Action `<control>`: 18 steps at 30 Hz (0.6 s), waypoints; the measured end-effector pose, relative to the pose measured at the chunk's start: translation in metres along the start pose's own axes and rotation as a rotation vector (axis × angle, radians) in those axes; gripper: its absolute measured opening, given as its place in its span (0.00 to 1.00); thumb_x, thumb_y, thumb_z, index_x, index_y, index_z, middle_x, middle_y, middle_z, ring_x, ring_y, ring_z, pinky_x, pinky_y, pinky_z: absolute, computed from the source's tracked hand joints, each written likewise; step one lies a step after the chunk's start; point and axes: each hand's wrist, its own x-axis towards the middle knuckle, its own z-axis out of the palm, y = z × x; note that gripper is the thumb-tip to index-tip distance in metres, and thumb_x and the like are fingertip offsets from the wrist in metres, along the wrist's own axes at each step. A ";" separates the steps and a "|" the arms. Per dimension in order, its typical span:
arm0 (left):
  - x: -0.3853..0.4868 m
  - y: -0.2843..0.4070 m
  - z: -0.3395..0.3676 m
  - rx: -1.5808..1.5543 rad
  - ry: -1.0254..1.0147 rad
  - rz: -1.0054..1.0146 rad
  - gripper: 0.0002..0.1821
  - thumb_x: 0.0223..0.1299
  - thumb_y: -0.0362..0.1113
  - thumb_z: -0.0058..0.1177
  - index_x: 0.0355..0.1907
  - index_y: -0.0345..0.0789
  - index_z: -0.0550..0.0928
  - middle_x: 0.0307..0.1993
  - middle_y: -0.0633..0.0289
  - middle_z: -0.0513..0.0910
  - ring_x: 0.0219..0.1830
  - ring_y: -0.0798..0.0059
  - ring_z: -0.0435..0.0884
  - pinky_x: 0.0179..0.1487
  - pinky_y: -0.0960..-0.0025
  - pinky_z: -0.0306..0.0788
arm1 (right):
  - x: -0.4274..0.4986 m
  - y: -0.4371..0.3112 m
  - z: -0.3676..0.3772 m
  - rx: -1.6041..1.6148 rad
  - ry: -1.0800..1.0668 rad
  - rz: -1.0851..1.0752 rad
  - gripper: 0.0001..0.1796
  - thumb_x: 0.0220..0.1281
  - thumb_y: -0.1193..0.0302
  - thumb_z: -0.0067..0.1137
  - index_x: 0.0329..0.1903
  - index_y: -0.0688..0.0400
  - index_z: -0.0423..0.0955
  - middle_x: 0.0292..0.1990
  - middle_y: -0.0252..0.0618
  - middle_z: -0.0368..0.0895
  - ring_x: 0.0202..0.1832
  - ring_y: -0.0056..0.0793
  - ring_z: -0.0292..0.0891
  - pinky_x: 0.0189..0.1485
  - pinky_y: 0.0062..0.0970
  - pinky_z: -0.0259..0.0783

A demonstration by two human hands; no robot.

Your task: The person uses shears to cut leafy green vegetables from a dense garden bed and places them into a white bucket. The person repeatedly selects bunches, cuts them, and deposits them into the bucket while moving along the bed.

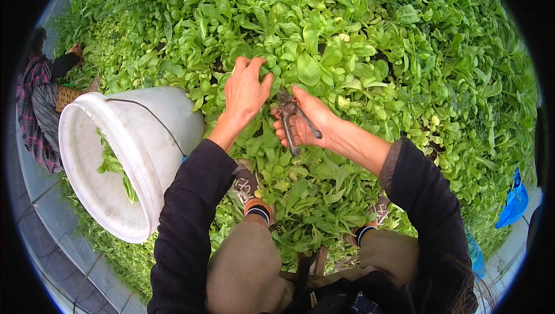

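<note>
Among the leafy green plants (277,45), my left hand (245,90) reaches in with bent fingers touching the leaves. Its fingertips are partly hidden, so whether they pinch a leaf cannot be told. Close beside it, on the right, my right hand (314,112) is turned partly palm up. It holds a pair of worn metal hand shears (288,112), whose handles point back towards me. Their blades point into the foliage and are mostly hidden.
A white plastic bucket (169,106) lies tipped at my left, some leaves (112,162) inside it. Beyond it another person (41,106) crouches at the bed's edge. My shoes (247,184) stand among the plants. A blue plastic bag (513,201) lies at the far right.
</note>
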 end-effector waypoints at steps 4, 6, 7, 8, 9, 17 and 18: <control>0.001 -0.006 0.003 0.003 -0.012 -0.006 0.14 0.59 0.36 0.63 0.46 0.34 0.83 0.46 0.51 0.79 0.46 0.50 0.81 0.49 0.57 0.74 | 0.013 -0.008 0.001 0.076 -0.005 0.016 0.39 0.77 0.38 0.21 0.46 0.61 0.69 0.32 0.45 0.80 0.31 0.37 0.79 0.37 0.41 0.78; -0.003 -0.009 0.006 -0.043 0.009 -0.006 0.12 0.59 0.34 0.62 0.44 0.33 0.82 0.44 0.52 0.79 0.45 0.51 0.81 0.49 0.58 0.74 | 0.016 -0.011 -0.001 0.070 -0.012 0.015 0.38 0.77 0.39 0.21 0.45 0.61 0.69 0.28 0.40 0.77 0.26 0.31 0.76 0.31 0.36 0.75; -0.006 -0.010 0.008 -0.069 0.029 0.001 0.11 0.58 0.32 0.62 0.42 0.32 0.82 0.43 0.53 0.79 0.44 0.52 0.80 0.50 0.59 0.74 | 0.015 -0.011 -0.002 0.058 -0.006 0.007 0.38 0.78 0.39 0.21 0.45 0.61 0.69 0.26 0.37 0.75 0.24 0.28 0.72 0.29 0.33 0.72; -0.008 -0.012 0.009 -0.120 0.061 0.020 0.10 0.58 0.31 0.61 0.42 0.32 0.81 0.43 0.53 0.79 0.44 0.53 0.80 0.49 0.60 0.74 | 0.012 -0.013 -0.004 0.056 -0.049 0.012 0.37 0.78 0.40 0.21 0.45 0.61 0.69 0.25 0.33 0.72 0.22 0.25 0.69 0.26 0.30 0.69; -0.011 -0.014 0.009 -0.172 0.106 0.047 0.10 0.57 0.29 0.60 0.42 0.31 0.80 0.44 0.53 0.79 0.44 0.55 0.80 0.49 0.61 0.74 | 0.011 -0.016 -0.004 0.027 -0.011 0.021 0.37 0.79 0.40 0.21 0.45 0.61 0.69 0.23 0.30 0.70 0.20 0.22 0.65 0.23 0.28 0.65; -0.019 -0.018 -0.036 -0.280 0.395 -0.039 0.11 0.54 0.27 0.53 0.42 0.32 0.74 0.39 0.51 0.85 0.36 0.63 0.82 0.46 0.62 0.75 | -0.022 -0.007 -0.001 0.052 -0.011 -0.108 0.39 0.78 0.39 0.20 0.51 0.61 0.70 0.25 0.31 0.70 0.24 0.26 0.66 0.29 0.34 0.66; -0.016 -0.013 -0.037 -0.246 0.307 -0.084 0.14 0.55 0.29 0.53 0.45 0.32 0.75 0.40 0.48 0.85 0.33 0.59 0.82 0.44 0.61 0.75 | -0.018 -0.013 -0.001 0.103 0.009 -0.072 0.39 0.78 0.39 0.19 0.49 0.60 0.71 0.28 0.35 0.75 0.29 0.32 0.71 0.35 0.39 0.70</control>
